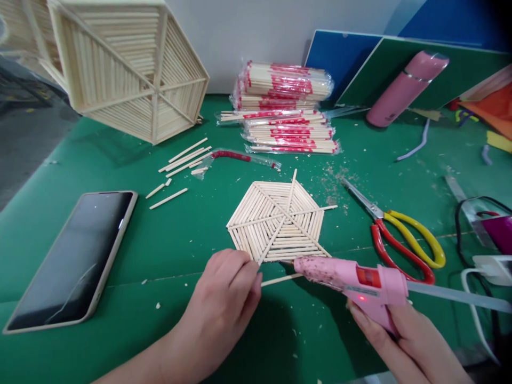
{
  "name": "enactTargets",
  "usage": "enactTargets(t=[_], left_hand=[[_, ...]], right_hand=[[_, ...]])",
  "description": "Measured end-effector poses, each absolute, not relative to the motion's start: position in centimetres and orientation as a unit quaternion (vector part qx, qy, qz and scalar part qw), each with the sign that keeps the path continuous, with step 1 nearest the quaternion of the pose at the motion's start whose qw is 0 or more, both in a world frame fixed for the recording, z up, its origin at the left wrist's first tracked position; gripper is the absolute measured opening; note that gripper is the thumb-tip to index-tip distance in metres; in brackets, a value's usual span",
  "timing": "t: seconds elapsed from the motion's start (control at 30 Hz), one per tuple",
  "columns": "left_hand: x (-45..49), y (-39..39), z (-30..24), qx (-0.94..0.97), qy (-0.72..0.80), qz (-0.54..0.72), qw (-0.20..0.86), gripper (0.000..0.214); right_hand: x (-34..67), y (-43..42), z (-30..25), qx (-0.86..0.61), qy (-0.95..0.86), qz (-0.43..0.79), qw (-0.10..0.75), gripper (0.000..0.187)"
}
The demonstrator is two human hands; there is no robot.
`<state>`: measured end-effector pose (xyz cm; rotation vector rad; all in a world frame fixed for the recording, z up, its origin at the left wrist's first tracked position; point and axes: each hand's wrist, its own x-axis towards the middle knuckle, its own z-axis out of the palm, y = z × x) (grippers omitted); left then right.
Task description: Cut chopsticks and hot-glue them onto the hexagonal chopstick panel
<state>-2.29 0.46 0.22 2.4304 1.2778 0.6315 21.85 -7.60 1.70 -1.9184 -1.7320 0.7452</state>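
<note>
A hexagonal panel of pale wooden sticks, with spokes crossing at its middle, lies flat at the centre of the head view. My left hand is closed at the panel's near left corner. From its fingers a loose wooden stick juts rightward, just short of the panel's near edge. My right hand is wrapped round the handle of a pink hot glue gun, whose red light glows. The gun's nozzle meets the near edge of the panel. My left fingertips are partly hidden.
A large hexagonal stick structure stands back left. Bagged chopsticks lie behind the panel, with loose sticks nearby. A phone lies left; scissors, a pink flask and a white cable are to the right.
</note>
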Motion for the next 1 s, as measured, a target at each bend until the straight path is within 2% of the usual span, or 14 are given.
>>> enactTargets(t=[1.0], left_hand=[[-2.4,0.7,0.1,0.863,0.435,0.229,0.113,0.008]], right_hand=[[23.7,-7.8,2.3,-0.662,-0.691,0.227,0.178,0.023]])
